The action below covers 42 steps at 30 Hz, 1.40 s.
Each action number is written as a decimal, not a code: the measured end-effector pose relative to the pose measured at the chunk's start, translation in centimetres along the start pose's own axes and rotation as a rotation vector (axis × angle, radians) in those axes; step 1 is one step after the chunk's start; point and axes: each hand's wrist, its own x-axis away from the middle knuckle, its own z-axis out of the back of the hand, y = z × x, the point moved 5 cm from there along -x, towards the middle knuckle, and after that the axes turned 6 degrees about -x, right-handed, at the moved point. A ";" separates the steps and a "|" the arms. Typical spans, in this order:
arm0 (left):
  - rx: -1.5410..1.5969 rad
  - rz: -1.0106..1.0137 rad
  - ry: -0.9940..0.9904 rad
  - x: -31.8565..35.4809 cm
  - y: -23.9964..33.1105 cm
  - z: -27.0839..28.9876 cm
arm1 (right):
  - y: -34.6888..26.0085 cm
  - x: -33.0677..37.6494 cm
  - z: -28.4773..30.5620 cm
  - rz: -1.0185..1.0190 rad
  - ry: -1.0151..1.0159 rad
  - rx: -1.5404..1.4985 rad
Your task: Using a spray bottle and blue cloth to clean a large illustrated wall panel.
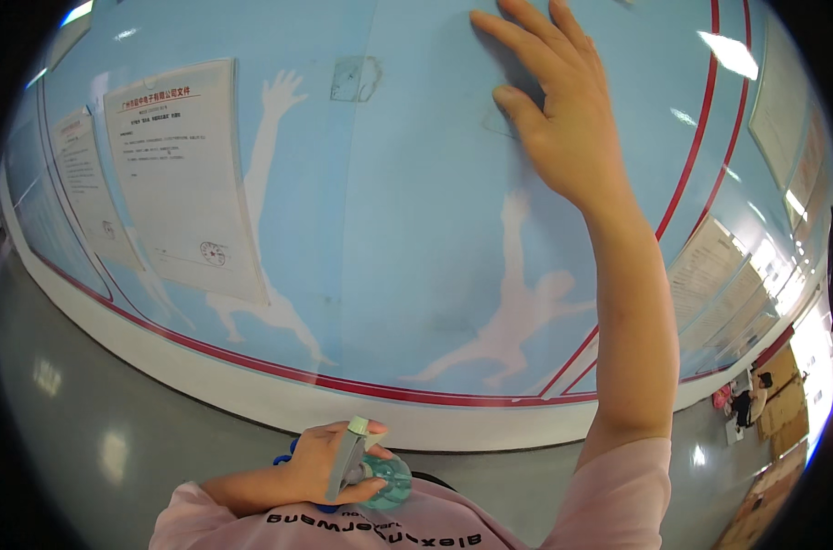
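Note:
My right hand (568, 119) is raised at the upper right, its fingers spread against a light blue wall board (425, 137). It holds nothing that I can see. A faint patch (499, 121) shows beside its thumb. Low in front of my body, my left hand (314, 469) is wrapped around a spray bottle (387, 483) with a grey and pale green trigger head and a clear teal body. Something blue (286, 456) shows behind that hand; its kind is hidden. Left of my right hand, a square residue mark (356, 80) with a dark outline is on the board.
A printed paper notice (182, 174) hangs on the board at left, with another sheet (91, 188) beyond it. More papers (710, 266) hang at right. A white base strip (343, 403) runs above the grey floor (114, 403). Another person (751, 403) is far right, near wooden cabinets.

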 end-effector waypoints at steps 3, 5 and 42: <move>0.035 0.014 0.057 0.8 0.2 0.1 | 1.8 -0.5 0.5 0.120 0.175 -0.067; 0.066 0.018 0.074 1.1 0.2 0.3 | 2.8 0.0 1.2 0.133 0.283 -0.306; 0.454 -0.026 -0.069 10.1 -4.7 9.1 | 3.4 -1.1 0.7 -0.978 -0.499 -0.103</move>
